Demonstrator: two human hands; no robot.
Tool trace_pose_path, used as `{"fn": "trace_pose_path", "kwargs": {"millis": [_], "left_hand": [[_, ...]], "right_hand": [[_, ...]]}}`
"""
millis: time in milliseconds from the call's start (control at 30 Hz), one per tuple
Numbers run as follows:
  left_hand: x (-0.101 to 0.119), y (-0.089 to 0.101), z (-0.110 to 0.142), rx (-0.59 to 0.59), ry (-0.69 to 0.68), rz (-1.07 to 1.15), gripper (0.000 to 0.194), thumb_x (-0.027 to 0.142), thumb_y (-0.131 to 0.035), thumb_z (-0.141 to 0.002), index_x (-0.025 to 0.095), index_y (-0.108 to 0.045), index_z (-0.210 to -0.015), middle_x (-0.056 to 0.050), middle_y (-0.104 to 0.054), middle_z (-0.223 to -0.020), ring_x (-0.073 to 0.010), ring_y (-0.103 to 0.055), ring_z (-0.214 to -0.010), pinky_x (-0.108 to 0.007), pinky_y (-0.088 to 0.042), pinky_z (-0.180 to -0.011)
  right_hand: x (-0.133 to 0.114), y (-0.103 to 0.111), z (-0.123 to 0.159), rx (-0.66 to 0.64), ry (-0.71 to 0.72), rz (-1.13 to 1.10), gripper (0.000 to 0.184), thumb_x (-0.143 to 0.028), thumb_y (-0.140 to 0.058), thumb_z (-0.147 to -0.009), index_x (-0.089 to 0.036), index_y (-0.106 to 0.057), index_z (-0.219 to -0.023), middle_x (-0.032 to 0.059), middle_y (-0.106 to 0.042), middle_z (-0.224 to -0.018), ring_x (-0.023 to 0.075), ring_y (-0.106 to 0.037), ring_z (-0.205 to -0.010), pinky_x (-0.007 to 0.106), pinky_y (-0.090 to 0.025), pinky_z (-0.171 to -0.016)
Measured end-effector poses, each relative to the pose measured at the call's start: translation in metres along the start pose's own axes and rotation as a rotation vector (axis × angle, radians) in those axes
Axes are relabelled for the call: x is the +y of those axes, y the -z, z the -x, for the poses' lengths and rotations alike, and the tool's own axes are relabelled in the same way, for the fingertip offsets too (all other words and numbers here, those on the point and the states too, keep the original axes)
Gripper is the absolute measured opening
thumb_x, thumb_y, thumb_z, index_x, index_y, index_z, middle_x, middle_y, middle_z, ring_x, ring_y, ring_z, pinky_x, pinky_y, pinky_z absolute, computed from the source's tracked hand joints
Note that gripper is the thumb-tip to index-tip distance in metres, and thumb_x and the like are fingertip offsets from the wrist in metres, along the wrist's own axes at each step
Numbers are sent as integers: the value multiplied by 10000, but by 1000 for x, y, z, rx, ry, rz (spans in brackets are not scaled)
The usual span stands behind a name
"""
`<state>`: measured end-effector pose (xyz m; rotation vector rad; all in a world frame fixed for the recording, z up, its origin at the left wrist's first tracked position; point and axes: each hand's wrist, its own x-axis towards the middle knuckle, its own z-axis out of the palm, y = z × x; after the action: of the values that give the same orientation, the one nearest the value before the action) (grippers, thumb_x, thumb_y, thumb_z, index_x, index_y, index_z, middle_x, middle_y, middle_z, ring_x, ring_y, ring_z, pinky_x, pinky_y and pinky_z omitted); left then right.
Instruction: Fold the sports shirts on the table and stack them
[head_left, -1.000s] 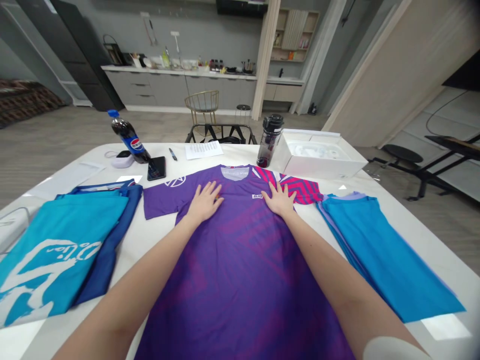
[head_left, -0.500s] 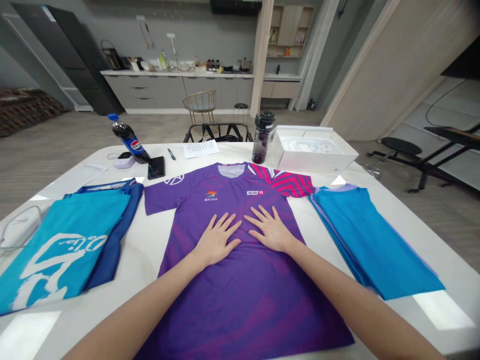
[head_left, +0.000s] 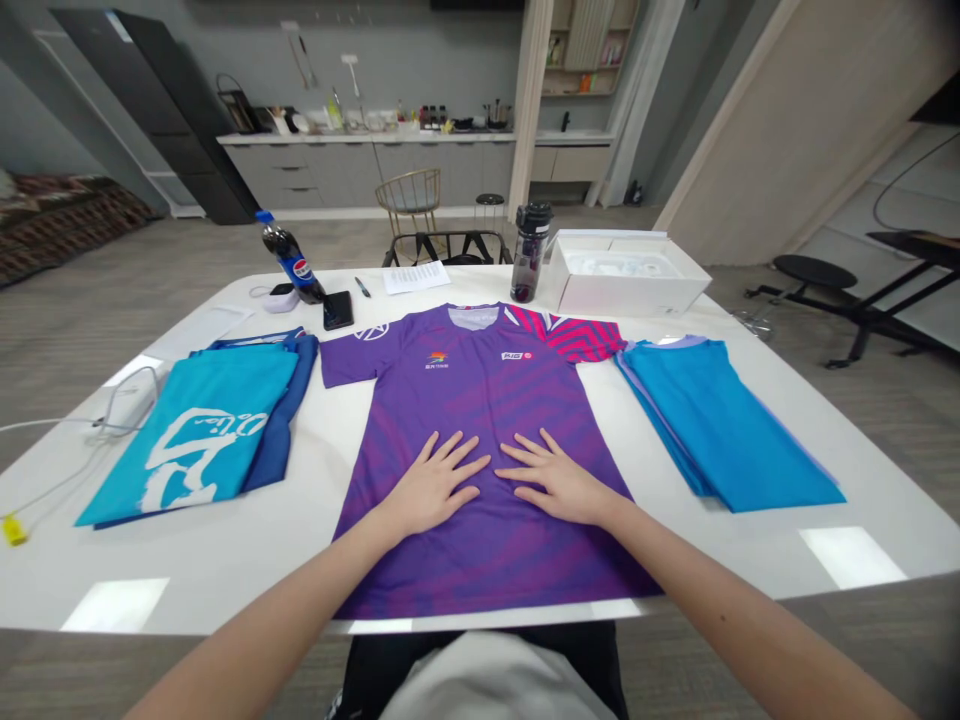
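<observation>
A purple T-shirt (head_left: 480,400) lies spread out front side up on the white table, its collar away from me and its hem near the table's front edge. One sleeve is plain purple; the other has pink zigzag stripes. My left hand (head_left: 435,485) rests flat on the shirt's middle with fingers spread. Beside it my right hand (head_left: 555,480) also lies flat on the fabric, fingers apart, the two sets of fingertips nearly meeting. Folded teal and navy clothes (head_left: 202,430) are stacked to the left. To the right lies a pile of folded blue clothes (head_left: 727,430).
Along the table's (head_left: 315,540) far side stand a cola bottle (head_left: 292,260), phone (head_left: 338,310), pen (head_left: 363,287), paper sheet (head_left: 416,278), dark tumbler (head_left: 530,255) and white box (head_left: 626,285). A white cable (head_left: 112,410) lies at the left. A chair (head_left: 450,245) stands behind the table.
The view has tilted down and shifted, so the shirt's hem and my lap now show. Both hands stay flat on the shirt, now lower on its chest and closer together.
</observation>
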<state>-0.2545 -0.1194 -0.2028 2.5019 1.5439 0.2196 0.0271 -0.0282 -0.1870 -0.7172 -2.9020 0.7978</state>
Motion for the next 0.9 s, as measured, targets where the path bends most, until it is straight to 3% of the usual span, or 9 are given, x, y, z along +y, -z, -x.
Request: {"fn": "trace_pose_path", "kwargs": {"millis": [200,367,500,633,733,833,900], "left_hand": [[23,1,47,-4,-69,45,452,445,-414,-1053,418,-483,-1499,6,-426,-1616,-238,-358,-1510,-521,-266,-1255],[43,1,92,35,-52,37,424,408,-465,-1038,410,-545,-1454,-10,-520,-1539,-256,-473,-1402,-499,-384,-1174],[64,10,112,14,-74,159,323,383,-462,-1048,371,-685,-1282,-21,-661,-1333,-217,-588,-1205,-433,-440,-1067],[80,19,108,-63,-110,352,286,383,-481,-1046,296,-752,-1075,0,-739,-1037,-157,-672,-986,-323,-478,-961],[76,22,91,-43,-80,465,315,364,-449,-1055,267,-747,-1081,-3,-750,-984,-142,-696,-907,-261,-512,-852],[51,21,64,98,33,464,335,366,-428,-1054,257,-741,-1101,-20,-753,-1060,-154,-701,-975,-271,-525,-916],[26,19,44,201,118,366,346,373,-429,-1047,242,-726,-1165,-51,-727,-1204,-183,-669,-1130,-318,-499,-1035]], "right_hand": [[-33,-15,39,33,-32,-176,351,-388,-524,-1026,-388,-666,-1347,-12,-511,-1540,252,-296,-1532,589,-106,-1268],[-56,-38,77,112,-82,-229,301,-405,-555,-1014,-371,-732,-1254,3,-597,-1461,256,-386,-1490,589,-157,-1261],[-69,-49,94,222,-142,-405,261,-456,-632,-965,-303,-807,-1083,57,-755,-1214,283,-564,-1349,567,-284,-1219],[-81,-50,89,189,-258,-754,361,-507,-665,-926,-206,-793,-1078,94,-799,-996,271,-735,-1013,466,-529,-998],[-81,-47,73,143,-273,-959,427,-519,-684,-903,-162,-752,-1127,93,-791,-945,233,-748,-842,410,-582,-860],[-63,-40,51,338,-307,-910,424,-526,-666,-907,-166,-734,-1120,93,-780,-966,237,-744,-880,401,-589,-849],[-42,-31,36,503,-317,-725,394,-513,-627,-933,-195,-728,-1142,99,-767,-1084,250,-726,-1015,424,-567,-943]]}}
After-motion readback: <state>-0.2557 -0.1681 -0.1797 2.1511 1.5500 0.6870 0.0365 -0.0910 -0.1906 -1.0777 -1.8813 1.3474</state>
